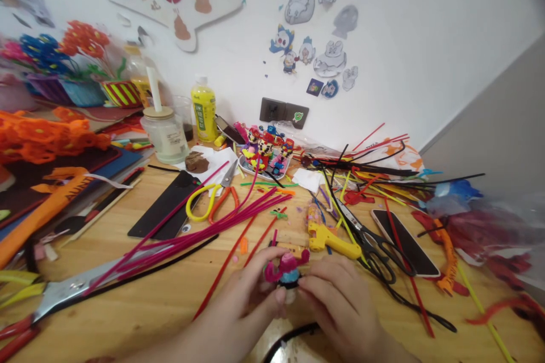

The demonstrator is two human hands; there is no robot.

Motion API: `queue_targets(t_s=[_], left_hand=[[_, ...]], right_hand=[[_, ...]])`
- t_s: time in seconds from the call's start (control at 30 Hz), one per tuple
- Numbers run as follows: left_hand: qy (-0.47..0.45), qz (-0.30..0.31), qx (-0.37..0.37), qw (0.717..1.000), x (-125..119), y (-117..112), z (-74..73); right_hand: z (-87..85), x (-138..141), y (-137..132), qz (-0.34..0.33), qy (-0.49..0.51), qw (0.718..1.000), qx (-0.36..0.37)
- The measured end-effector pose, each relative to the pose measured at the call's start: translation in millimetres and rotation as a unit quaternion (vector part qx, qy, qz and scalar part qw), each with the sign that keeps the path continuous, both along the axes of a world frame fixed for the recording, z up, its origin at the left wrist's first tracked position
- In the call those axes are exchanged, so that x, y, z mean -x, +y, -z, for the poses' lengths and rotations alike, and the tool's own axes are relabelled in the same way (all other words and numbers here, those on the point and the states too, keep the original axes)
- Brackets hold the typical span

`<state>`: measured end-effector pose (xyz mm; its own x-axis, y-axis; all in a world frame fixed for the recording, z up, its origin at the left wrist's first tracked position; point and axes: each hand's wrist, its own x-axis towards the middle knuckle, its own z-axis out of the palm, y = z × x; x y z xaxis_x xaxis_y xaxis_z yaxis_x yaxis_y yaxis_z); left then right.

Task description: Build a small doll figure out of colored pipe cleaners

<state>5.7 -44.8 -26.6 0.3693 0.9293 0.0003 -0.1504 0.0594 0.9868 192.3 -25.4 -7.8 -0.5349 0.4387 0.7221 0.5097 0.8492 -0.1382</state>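
Note:
Between my hands, low in the middle of the head view, is a small pipe-cleaner figure point(289, 275) with a magenta top, a light blue band and a black lower part. My left hand point(251, 298) is closed on its left side with thumb and fingers. From the other side, my right hand point(340, 298) pinches it at the black part. A black pipe cleaner point(289, 337) curves below the figure; whether it joins on is hidden. Just beyond my hands lies a yellow glue gun point(334, 240).
Magenta pipe cleaners point(204, 232) cross the wooden table beside large scissors point(80, 286). Yellow-and-orange scissors point(208, 201) and a tray of small figures point(264, 153) lie farther back. Black scissors point(374, 244) and a phone point(404, 244) are at right, a glass jar point(164, 136) at left.

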Motion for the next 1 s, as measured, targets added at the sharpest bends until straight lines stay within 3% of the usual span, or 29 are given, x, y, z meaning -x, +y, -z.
queue_targets(t_s=[0.2, 0.5, 1.0], left_hand=[[-0.027, -0.005, 0.002, 1.0, -0.1, 2.4, 1.0], [-0.06, 0.004, 0.016, 0.998, -0.8, 0.9, -0.2], [-0.024, 0.006, 0.012, 1.0, 1.1, 0.1, -0.6]], right_hand=[[-1.1, 0.6, 2.4, 0.013, 0.059, 0.993, 0.103], [0.5, 3.0, 2.2, 0.021, 0.048, 0.998, 0.021], [1.2, 2.8, 0.6, 0.021, 0.016, 1.0, 0.002]])
